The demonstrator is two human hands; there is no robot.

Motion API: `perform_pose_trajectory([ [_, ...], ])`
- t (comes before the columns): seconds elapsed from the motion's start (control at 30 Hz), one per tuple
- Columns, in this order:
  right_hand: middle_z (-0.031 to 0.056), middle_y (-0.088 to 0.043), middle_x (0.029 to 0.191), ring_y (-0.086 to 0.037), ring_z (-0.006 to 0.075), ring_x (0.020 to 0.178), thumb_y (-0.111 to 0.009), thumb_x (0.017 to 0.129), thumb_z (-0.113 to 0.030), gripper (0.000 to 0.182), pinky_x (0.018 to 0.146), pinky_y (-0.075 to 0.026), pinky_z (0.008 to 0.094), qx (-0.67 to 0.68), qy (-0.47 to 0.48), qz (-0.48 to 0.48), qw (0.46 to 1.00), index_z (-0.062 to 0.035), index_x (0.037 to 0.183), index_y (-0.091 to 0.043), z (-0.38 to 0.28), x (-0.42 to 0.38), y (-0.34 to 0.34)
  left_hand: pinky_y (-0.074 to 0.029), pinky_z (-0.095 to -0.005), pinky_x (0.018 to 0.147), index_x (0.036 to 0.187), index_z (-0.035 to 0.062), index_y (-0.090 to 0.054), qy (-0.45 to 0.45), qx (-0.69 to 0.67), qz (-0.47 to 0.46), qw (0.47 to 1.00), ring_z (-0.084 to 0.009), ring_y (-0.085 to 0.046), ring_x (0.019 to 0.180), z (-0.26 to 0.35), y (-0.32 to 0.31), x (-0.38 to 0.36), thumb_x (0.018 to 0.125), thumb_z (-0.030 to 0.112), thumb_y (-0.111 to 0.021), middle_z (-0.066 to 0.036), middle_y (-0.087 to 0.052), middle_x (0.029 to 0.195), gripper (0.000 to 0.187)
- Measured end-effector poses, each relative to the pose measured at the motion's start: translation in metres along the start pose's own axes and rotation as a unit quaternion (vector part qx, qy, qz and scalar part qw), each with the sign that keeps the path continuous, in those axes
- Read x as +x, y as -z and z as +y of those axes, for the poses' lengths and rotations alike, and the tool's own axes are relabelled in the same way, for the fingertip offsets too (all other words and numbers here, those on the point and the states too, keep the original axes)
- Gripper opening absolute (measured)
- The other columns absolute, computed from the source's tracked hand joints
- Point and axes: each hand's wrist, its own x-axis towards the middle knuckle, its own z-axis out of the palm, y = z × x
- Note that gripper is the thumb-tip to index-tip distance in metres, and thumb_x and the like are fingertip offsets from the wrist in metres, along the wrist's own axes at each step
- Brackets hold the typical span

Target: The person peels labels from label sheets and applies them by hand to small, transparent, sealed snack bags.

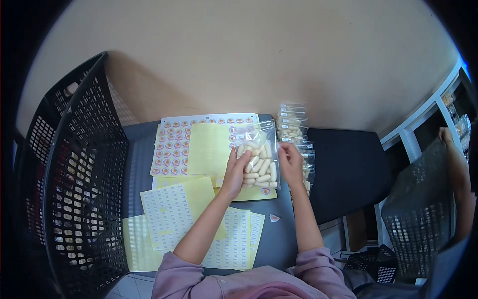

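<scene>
My left hand (235, 172) is closed round the left side of a clear zip bag (261, 164) filled with cream-coloured, finger-shaped pieces. The bag is tilted slightly, its top edge away from me. At its right edge is my right hand (291, 160), fingers curled together; what they pinch, if anything, is hidden. Beneath the bag lie sheets of round orange-and-white stickers (172, 149), partly covered by a yellow backing sheet (206, 149). Nearer to me, sheets of small printed labels (169, 214) overlap. A loose sticker (274, 218) rests on the grey table (281, 244).
A tall black basket (84, 169) stands at the left. Filled bags (294, 124) are lined up behind my right hand, beside a black surface (348, 169). At the right, another person's arm (460, 174) reaches to a dark basket (420, 204) near white shelving (413, 142).
</scene>
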Motion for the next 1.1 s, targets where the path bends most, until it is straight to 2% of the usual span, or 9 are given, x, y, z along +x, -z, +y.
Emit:
perform_pose_trajectory([
  [0.07, 0.0104, -0.058, 0.075, -0.057, 0.016, 0.069, -0.051, 0.077, -0.002, 0.007, 0.062, -0.045, 0.0263, 0.013, 0.086, 0.153, 0.984, 0.0027, 0.081, -0.056, -0.024, -0.007, 0.008, -0.042, -0.0223, 0.076, 0.111, 0.0048, -0.036, -0.039, 0.116, -0.029, 0.992, -0.0089, -0.05, 0.09, 0.015, -0.005, -0.012, 0.086, 0.016, -0.045, -0.004, -0.05, 0.098, 0.029],
  [0.1, 0.0104, -0.058, 0.075, -0.057, 0.016, 0.069, -0.051, 0.077, -0.002, 0.007, 0.062, -0.045, 0.0263, 0.014, 0.088, 0.153, 0.984, 0.0027, 0.081, -0.056, -0.039, -0.012, 0.011, -0.042, -0.0223, 0.076, 0.111, 0.0048, -0.036, -0.041, 0.117, -0.029, 0.992, -0.0089, -0.05, 0.09, 0.02, -0.006, -0.017, 0.086, 0.016, -0.045, -0.004, -0.05, 0.098, 0.029],
  [0.17, 0.0084, -0.059, 0.074, -0.057, 0.017, 0.067, -0.057, 0.069, 0.003, 0.009, 0.061, -0.045, 0.0268, -0.099, 0.222, 0.228, 0.943, -0.0002, 0.077, -0.058, -0.072, -0.022, 0.017, -0.04, -0.0218, 0.076, 0.108, 0.0046, -0.038, -0.149, 0.18, -0.052, 0.971, -0.0078, -0.048, 0.088, 0.026, -0.009, -0.03, 0.084, 0.008, -0.048, -0.004, -0.049, 0.095, 0.027],
  [0.2, 0.0084, -0.059, 0.074, -0.057, 0.017, 0.067, -0.057, 0.069, 0.003, 0.009, 0.061, -0.045, 0.0268, -0.098, 0.224, 0.23, 0.942, -0.0002, 0.077, -0.058, -0.084, -0.026, 0.018, -0.04, -0.0218, 0.076, 0.108, 0.0046, -0.038, -0.151, 0.18, -0.054, 0.97, -0.0078, -0.048, 0.088, 0.031, -0.011, -0.038, 0.084, 0.008, -0.048, -0.004, -0.049, 0.095, 0.027],
  [0.27, 0.0057, -0.059, 0.072, -0.056, 0.0186, 0.064, -0.061, 0.062, 0.005, 0.015, 0.06, -0.044, 0.0282, -0.18, 0.392, 0.22, 0.875, -0.0031, 0.075, -0.06, -0.105, -0.035, 0.014, -0.041, -0.0222, 0.075, 0.104, 0.0021, -0.039, -0.159, 0.197, -0.024, 0.967, -0.009, -0.051, 0.086, 0.042, -0.016, -0.056, 0.082, 0.01, -0.053, -0.005, -0.053, 0.092, 0.027],
  [0.3, 0.0031, -0.059, 0.071, -0.056, 0.0179, 0.064, -0.064, 0.058, 0.002, 0.017, 0.058, -0.044, 0.0289, -0.201, 0.434, 0.209, 0.853, -0.0056, 0.074, -0.061, -0.112, -0.039, 0.012, -0.042, -0.0229, 0.075, 0.105, 0.0019, -0.039, -0.169, 0.206, -0.02, 0.964, -0.009, -0.051, 0.088, 0.045, -0.016, -0.063, 0.083, 0.01, -0.051, -0.006, -0.052, 0.095, 0.026],
  [0.4, 0.0019, -0.06, 0.074, -0.057, 0.016, 0.067, -0.065, 0.058, -0.003, 0.016, 0.059, -0.042, 0.0277, -0.23, 0.489, 0.143, 0.829, -0.0063, 0.073, -0.062, -0.13, -0.06, 0.004, -0.042, -0.0234, 0.075, 0.108, 0.0015, -0.038, -0.178, 0.118, -0.008, 0.977, -0.0095, -0.051, 0.088, 0.053, -0.014, -0.073, 0.085, 0.01, -0.048, -0.007, -0.051, 0.098, 0.026],
  [0.7, -0.0001, -0.061, 0.08, -0.058, 0.0146, 0.075, -0.066, 0.062, -0.012, 0.014, 0.063, -0.041, 0.0268, -0.278, 0.519, 0.083, 0.804, -0.008, 0.075, -0.063, -0.137, -0.086, -0.008, -0.039, -0.0243, 0.08, 0.112, 0.0017, -0.037, -0.201, 0.149, -0.011, 0.968, -0.0108, -0.047, 0.091, 0.062, -0.015, -0.093, 0.088, 0.013, -0.04, -0.007, -0.049, 0.099, 0.026],
  [1.1, 0.0065, -0.06, 0.079, -0.06, 0.019, 0.078, -0.061, 0.063, -0.004, 0.01, 0.067, -0.049, 0.0281, -0.267, 0.541, 0.029, 0.797, -0.0005, 0.073, -0.062, -0.139, -0.093, 0.005, -0.037, -0.0229, 0.078, 0.111, 0.0023, -0.038, -0.164, 0.161, -0.035, 0.973, -0.0091, -0.045, 0.088, 0.055, -0.021, -0.102, 0.089, 0.015, -0.038, -0.006, -0.047, 0.098, 0.025],
])
